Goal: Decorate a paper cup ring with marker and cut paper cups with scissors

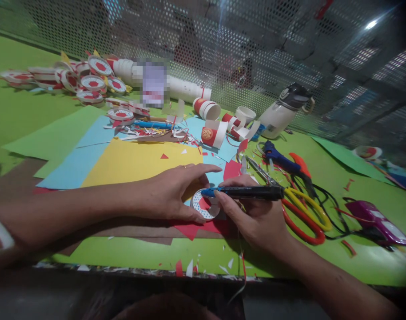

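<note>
Green table [19, 106], yellow paper [136, 164], black-and-blue tool [246, 192], white red-centred disc [204, 205].
</note>
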`<act>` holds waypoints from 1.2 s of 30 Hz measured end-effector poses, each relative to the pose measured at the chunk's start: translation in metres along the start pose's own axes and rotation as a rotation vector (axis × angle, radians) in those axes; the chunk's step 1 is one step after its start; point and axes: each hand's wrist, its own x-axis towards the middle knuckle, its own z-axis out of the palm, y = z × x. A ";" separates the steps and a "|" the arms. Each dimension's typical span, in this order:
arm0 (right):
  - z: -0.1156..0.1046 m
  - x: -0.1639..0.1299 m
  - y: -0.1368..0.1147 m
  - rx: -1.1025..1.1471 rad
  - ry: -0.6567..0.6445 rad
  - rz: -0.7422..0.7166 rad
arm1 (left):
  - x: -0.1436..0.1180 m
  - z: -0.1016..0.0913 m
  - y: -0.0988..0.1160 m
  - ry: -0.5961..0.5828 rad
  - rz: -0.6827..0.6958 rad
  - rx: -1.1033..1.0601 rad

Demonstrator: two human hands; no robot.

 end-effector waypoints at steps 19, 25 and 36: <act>-0.001 0.001 -0.002 -0.028 0.017 -0.042 | 0.001 -0.003 0.000 -0.073 -0.016 -0.201; 0.002 -0.002 0.000 0.040 0.032 -0.001 | -0.001 -0.003 -0.002 -0.075 0.000 -0.196; -0.001 -0.002 0.000 -0.034 0.284 0.032 | -0.001 -0.005 -0.002 -0.062 -0.016 -0.111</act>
